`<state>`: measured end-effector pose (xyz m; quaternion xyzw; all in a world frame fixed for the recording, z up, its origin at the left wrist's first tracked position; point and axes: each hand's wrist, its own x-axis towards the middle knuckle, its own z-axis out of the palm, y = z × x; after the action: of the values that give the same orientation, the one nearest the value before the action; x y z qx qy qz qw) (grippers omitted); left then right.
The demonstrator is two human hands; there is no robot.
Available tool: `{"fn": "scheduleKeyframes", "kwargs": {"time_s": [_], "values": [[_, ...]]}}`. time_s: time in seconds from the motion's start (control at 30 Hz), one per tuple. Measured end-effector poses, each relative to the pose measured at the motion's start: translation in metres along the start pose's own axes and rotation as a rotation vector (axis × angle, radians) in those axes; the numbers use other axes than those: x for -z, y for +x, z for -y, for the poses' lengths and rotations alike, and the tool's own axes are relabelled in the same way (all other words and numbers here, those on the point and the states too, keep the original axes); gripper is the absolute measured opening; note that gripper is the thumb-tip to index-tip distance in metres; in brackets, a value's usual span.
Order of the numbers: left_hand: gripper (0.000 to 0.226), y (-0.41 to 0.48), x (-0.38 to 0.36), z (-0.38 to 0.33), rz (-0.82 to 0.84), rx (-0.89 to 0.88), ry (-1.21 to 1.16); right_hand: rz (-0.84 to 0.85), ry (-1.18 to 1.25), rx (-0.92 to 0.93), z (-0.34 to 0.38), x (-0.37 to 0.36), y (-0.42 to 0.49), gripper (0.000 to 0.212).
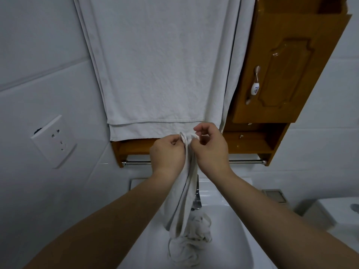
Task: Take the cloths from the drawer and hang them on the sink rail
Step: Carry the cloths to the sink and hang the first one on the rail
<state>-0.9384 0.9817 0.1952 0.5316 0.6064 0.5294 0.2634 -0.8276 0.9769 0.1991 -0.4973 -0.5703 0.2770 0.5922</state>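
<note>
Nearest, a crumpled cloth [196, 235] is heaped in the sink [239, 230], the tap [197, 199] largely hidden behind a hanging cloth [180, 200]. That hanging cloth is pinched at its top edge by the curled fingers of the left hand [167, 152] and right hand [210, 150], set close together. The middle of the rail [244, 162] is covered by the hands; bare rail is left at either side.

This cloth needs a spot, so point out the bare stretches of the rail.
The rail is bare from its left end cap to the left hand, and from the right hand to its right end cap. Its middle is hidden behind both hands and the held cloth. Below, crumpled cloth crowds the sink.
</note>
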Motion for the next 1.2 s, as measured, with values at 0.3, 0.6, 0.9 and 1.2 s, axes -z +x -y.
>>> {"fn": "scheduleKeyframes", "kwargs": {"time_s": [0.3, 0.6, 0.9, 1.2], "values": [[0.028, -0.003, 0.003, -0.005, -0.05, -0.024, 0.15, 0.058, 0.034, 0.005, -0.004, -0.003, -0.003, 0.027], [0.013, -0.002, 0.008, -0.002, -0.006, -0.039, 0.165, 0.276, 0.235, -0.167, -0.012, 0.008, 0.005, 0.04], [0.017, 0.007, 0.012, 0.015, 0.128, -0.231, 0.286, 0.461, -0.051, 0.038, -0.025, 0.017, 0.013, 0.047], [0.015, 0.021, 0.017, 0.026, 0.348, -0.21, 0.206, 0.373, -0.254, 0.13, -0.034, 0.017, 0.006, 0.032]]}}
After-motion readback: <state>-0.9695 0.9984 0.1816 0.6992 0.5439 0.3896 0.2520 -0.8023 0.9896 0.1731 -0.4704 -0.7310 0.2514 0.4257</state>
